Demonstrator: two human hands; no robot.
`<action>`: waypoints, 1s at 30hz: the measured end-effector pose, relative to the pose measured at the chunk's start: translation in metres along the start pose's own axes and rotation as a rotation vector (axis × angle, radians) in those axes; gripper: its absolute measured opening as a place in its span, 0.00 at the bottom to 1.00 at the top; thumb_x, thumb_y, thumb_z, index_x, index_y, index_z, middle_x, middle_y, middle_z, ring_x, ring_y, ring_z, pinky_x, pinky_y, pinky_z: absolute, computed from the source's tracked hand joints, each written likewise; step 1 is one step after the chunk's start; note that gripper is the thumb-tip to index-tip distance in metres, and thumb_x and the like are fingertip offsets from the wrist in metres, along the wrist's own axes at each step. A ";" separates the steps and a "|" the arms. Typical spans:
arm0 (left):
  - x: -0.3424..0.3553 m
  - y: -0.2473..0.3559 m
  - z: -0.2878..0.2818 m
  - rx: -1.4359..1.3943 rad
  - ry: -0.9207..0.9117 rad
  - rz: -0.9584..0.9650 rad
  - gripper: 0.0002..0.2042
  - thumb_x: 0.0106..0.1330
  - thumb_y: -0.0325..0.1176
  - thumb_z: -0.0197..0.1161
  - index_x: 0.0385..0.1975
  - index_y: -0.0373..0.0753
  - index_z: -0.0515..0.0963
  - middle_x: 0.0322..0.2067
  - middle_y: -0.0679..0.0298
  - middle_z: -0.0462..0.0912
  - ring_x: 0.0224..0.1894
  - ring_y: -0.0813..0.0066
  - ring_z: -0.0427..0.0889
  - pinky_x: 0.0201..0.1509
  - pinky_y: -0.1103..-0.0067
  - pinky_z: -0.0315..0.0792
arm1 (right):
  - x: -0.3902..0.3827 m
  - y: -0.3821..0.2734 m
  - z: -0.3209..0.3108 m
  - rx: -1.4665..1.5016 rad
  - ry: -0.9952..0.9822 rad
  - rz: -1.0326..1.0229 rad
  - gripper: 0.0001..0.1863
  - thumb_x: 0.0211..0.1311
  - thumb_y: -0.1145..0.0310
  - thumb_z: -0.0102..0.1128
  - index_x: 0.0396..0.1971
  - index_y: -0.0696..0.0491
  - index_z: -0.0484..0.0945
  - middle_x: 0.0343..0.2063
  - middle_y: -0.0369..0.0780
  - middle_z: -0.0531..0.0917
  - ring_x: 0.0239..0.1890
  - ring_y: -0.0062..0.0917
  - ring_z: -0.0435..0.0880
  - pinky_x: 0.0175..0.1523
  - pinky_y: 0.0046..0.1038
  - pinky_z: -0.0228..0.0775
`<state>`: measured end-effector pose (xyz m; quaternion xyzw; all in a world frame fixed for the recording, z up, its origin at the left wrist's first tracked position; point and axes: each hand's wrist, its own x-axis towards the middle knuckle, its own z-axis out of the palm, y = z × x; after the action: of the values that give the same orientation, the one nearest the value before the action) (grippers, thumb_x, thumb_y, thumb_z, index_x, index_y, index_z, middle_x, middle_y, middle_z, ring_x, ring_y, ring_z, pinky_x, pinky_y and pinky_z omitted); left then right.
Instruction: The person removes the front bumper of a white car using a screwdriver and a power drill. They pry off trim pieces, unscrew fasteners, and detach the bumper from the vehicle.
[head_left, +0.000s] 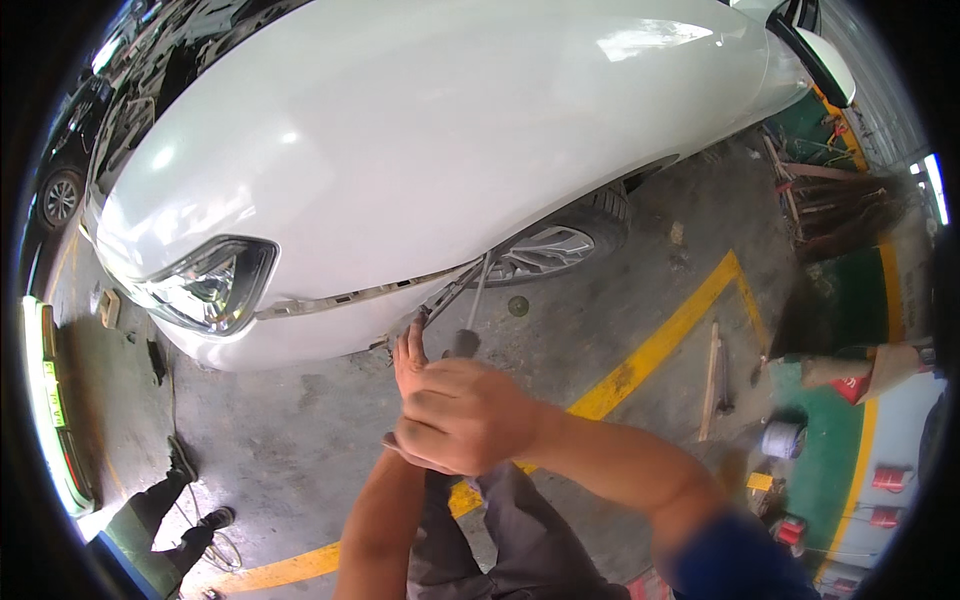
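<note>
In front of me is a white car (440, 120) with a narrow seam and exposed mounting strip (340, 294) between headlight (205, 285) and front wheel (535, 250). My right hand (455, 415) is closed on a screwdriver with a dark handle (462, 340), its metal shaft angled up toward the wheel arch. My left hand (410, 355), partly hidden behind the right, has its fingertips closed at a dark trim piece (445, 295) along the loosened bumper edge (385, 310); exactly what they grip is unclear.
Another person's legs (160, 510) are at lower left beside a hose. A dark car (65, 175) stands far left. Yellow lines (650, 350) cross the grey floor. At right lie a wooden stick (710, 385), a white container (782, 438), red spools (890, 478) and piled parts (820, 200).
</note>
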<state>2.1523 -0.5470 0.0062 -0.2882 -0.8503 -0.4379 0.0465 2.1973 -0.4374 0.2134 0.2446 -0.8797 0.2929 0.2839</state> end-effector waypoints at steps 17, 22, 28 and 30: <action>0.072 0.097 -0.168 -0.402 -0.638 -0.790 0.22 0.69 0.43 0.66 0.53 0.30 0.77 0.25 0.69 0.77 0.24 0.82 0.73 0.28 0.79 0.69 | -0.094 0.066 0.121 0.167 0.800 1.346 0.28 0.54 0.68 0.72 0.53 0.60 0.70 0.50 0.48 0.76 0.52 0.37 0.78 0.53 0.35 0.74; 0.069 0.117 -0.162 -0.216 -0.496 -0.613 0.19 0.66 0.39 0.68 0.44 0.27 0.80 0.22 0.66 0.78 0.24 0.83 0.72 0.28 0.79 0.68 | -0.067 0.129 0.103 0.763 0.694 1.507 0.33 0.42 0.75 0.73 0.52 0.60 0.70 0.47 0.42 0.79 0.52 0.28 0.78 0.56 0.32 0.73; 0.064 0.121 -0.156 -0.283 -0.419 -0.707 0.15 0.67 0.38 0.67 0.39 0.28 0.82 0.21 0.69 0.78 0.24 0.85 0.72 0.27 0.81 0.67 | -0.069 0.135 0.089 0.899 0.623 1.482 0.25 0.43 0.76 0.69 0.45 0.63 0.73 0.31 0.38 0.80 0.31 0.25 0.80 0.35 0.29 0.76; 0.069 0.120 -0.156 -0.548 -0.407 -0.956 0.13 0.71 0.39 0.64 0.36 0.32 0.81 0.19 0.69 0.76 0.16 0.87 0.66 0.18 0.85 0.58 | -0.084 0.143 0.093 0.915 0.596 1.452 0.25 0.43 0.76 0.68 0.45 0.62 0.73 0.31 0.38 0.80 0.30 0.23 0.80 0.33 0.29 0.76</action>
<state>2.1317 -0.5825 0.2104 0.0476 -0.7334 -0.5500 -0.3966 2.1396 -0.3743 0.0435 -0.3669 -0.5054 0.7717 0.1202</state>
